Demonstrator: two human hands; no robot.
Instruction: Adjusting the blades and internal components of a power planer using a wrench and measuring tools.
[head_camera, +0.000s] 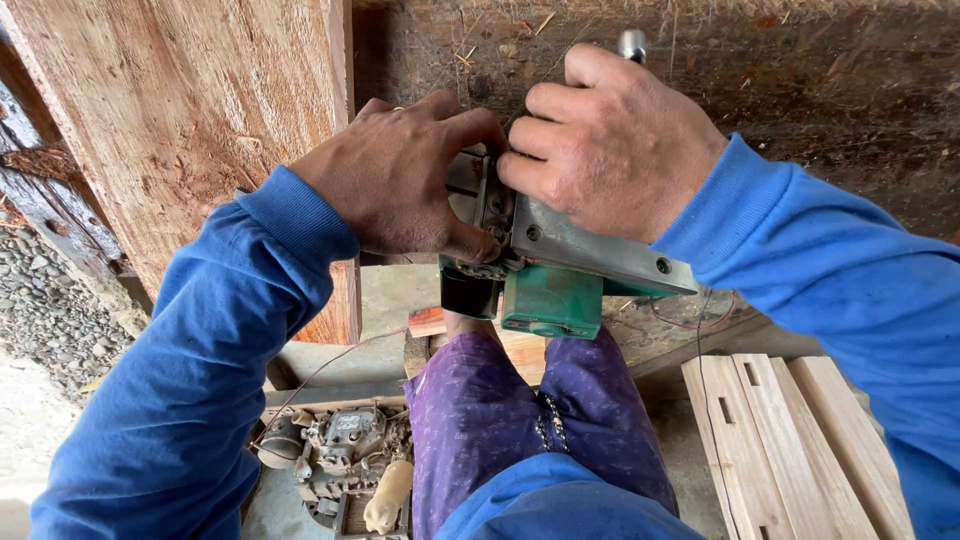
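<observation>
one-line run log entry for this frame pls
left hand: gripping green power tool | right hand: gripping tool top, fingers at its metal plate | tool: held over lap | nearby: wooden beam, slotted wood boards

Both hands (510, 170) hide most of the green power tool (560, 280); its upper part is unseen.

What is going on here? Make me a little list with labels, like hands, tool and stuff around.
left hand: wrapped on the front of the power tool
right hand: gripping the tool's top, fingers curled
power tool: grey metal plate, green body, held above the knees
in front: big wooden plank and dark beam
below left: small engine part
below right: slotted wooden boards
</observation>
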